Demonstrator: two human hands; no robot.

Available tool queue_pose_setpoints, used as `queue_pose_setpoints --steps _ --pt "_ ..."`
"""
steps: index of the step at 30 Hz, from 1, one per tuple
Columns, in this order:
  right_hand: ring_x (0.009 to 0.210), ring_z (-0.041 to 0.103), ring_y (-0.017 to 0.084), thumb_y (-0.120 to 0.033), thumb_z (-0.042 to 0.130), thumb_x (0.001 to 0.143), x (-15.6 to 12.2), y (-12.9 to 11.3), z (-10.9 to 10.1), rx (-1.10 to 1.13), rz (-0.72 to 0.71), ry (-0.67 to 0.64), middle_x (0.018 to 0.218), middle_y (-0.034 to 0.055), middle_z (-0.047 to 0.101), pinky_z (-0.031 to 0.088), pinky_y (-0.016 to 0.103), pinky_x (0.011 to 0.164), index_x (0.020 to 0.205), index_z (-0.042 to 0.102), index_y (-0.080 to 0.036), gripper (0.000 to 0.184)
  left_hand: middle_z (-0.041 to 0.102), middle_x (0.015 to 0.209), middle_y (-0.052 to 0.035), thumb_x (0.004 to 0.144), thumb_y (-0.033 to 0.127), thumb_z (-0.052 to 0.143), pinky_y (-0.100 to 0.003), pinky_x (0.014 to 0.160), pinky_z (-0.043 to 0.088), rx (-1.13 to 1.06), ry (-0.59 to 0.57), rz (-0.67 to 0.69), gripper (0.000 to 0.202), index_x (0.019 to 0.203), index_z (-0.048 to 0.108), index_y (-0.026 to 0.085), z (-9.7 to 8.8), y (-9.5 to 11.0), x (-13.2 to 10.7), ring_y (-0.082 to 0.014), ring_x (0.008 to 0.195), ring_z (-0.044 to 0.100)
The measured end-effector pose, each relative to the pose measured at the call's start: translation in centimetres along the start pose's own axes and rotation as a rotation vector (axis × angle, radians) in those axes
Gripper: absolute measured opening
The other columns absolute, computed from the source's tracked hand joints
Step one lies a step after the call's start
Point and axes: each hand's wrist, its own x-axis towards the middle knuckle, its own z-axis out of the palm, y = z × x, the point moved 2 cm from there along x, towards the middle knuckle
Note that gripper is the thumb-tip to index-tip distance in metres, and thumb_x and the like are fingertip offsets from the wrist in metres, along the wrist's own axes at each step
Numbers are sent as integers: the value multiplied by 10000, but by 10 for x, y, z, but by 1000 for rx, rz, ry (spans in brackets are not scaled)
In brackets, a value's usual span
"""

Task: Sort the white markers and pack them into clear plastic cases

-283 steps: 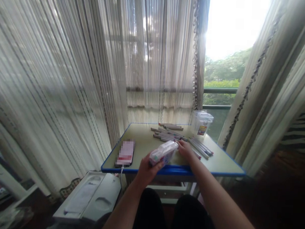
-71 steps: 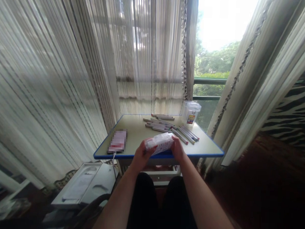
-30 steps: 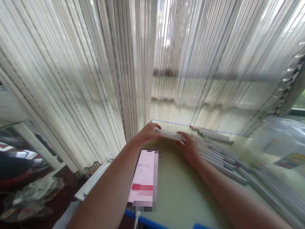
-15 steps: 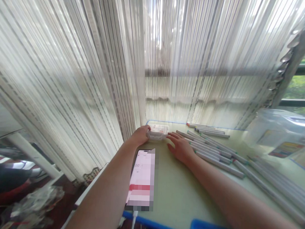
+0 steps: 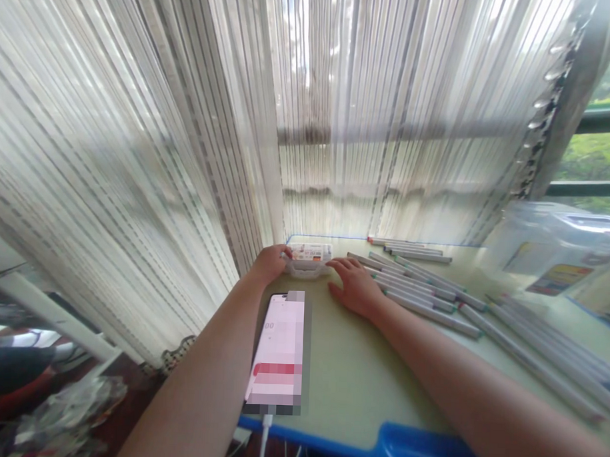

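A small clear plastic case [image 5: 310, 255] with a printed label on its lid lies at the far end of the table, its lid down. My left hand [image 5: 272, 262] is closed at the case's left end, with the thumb and fingers against its edge. At the other end, my right hand [image 5: 356, 283] is open with fingers stretched out, the fingertips close to the case's right corner; whether they touch it I cannot tell. Several grey-white marker pens [image 5: 427, 303] with coloured ends lie just right of my right hand, one group partly behind it.
A phone [image 5: 277, 351] with a white cable [image 5: 265, 434] lies between my forearms. A large clear plastic container [image 5: 559, 254] stands at the right. Pale striped curtains [image 5: 339, 110] hang behind the table. A blue tray-like edge [image 5: 417, 449] borders the near side.
The case's raised see-through lid has come down, and its label now shows on top. My hands remain at its two ends. The view has shifted slightly.
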Motion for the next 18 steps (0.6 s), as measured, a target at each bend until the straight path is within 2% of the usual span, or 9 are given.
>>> queue_pose_setpoints --steps 3,8,10,14,18 --pt "1204 458 269 -252 534 819 -1 0 -1 4 -32 -11 1295 60 562 373 450 1039 1258 546 -217 440 708 1061 -35 652 26 420 -280 923 468 17 7 0 353 801 696 187 -3 2 0 -189 1056 622" --pt "1203 447 269 -236 537 820 -1 0 -2 12 -42 -6 1281 66 569 363 444 1046 1224 567 -194 407 711 1022 -53 670 35 423 -304 929 469 58 -9 -28 339 820 693 172 -3 2 -1 -201 1030 625" --pt "1200 448 266 -236 542 818 0 2 -1 17 -40 -5 1274 66 573 366 441 1042 1215 571 -195 400 692 1072 -66 685 24 412 -304 950 456 72 -8 -14 359 876 683 164 -2 1 0 -198 1062 608" --pt "1195 453 265 -236 540 816 0 3 0 13 -41 -4 1266 60 575 371 452 1033 1210 572 -219 395 627 1184 -120 750 28 392 -309 1012 407 96 64 -2 406 1080 608 125 -1 0 3 -196 1153 549" --pt "1189 459 260 -231 525 823 -2 1 -1 17 -50 -1 1274 60 573 382 446 1024 1209 570 -212 389 621 1181 -132 838 118 386 -326 999 410 89 16 -30 326 1104 575 123 -1 3 -2 -203 1139 554"
